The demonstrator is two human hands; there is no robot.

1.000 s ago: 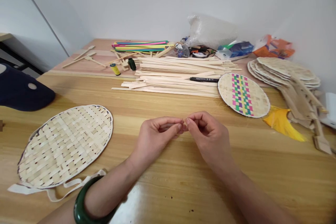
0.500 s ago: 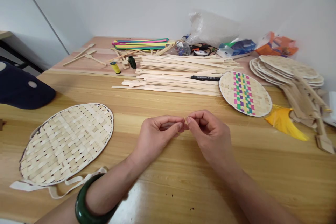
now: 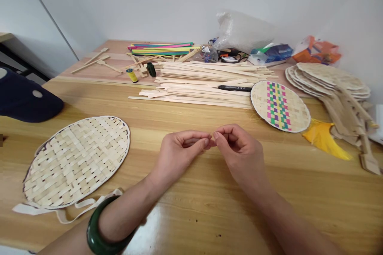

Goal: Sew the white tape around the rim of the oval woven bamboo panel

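Above the middle of the table, my left hand (image 3: 182, 149) and my right hand (image 3: 239, 149) meet fingertip to fingertip. Both are closed in a pinch on a tiny bit of yellow thread (image 3: 212, 135); most of it is hidden by the fingers. To the left lies an oval woven bamboo fan panel (image 3: 77, 161), with a pale cloth strip (image 3: 66, 216) along its near edge. A smaller woven fan (image 3: 279, 105) with a band of coloured checks rests to the right, beside a bunch of yellow fibres (image 3: 326, 139).
Bamboo strips (image 3: 206, 72) and a black marker (image 3: 235, 88) lie behind my hands. Farther back are a yellow thread spool (image 3: 131, 75), a dark green spool (image 3: 151, 69) and coloured strips (image 3: 161, 48). Handled fans (image 3: 329, 75) are stacked at right; a navy cap (image 3: 30, 97) sits at left.
The view has shifted very slightly. Both hands keep the same fingertip pinch, and nothing on the table has moved.
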